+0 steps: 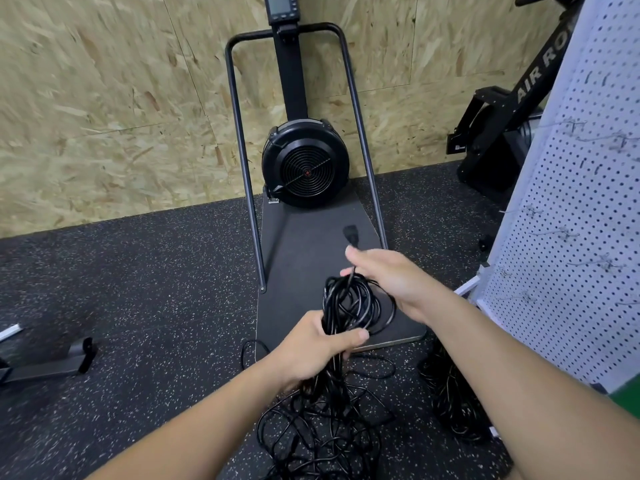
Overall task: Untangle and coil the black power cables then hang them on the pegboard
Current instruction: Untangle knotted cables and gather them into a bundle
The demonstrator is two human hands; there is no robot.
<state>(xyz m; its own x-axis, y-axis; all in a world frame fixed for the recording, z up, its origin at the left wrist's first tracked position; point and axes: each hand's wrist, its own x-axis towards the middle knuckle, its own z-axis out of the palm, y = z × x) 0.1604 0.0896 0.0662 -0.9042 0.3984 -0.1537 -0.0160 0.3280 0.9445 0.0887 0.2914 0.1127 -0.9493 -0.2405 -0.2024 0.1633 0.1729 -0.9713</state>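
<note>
Left hand [313, 355] fist-grips half-coiled black power cables [349, 306] above platform's near edge; right hand [388, 282] pinches a strand w/ plug. Tangle [322, 434] on floor; white pegboard [571, 209] hooks empty. Early stage, imo.

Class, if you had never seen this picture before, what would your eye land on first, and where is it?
Two bare hands at centre: the left hand grips a bundle of black cables, while the right hand pulls a strand. Behind stands a black fan wheel; a white pegboard fills the right edge.
</note>
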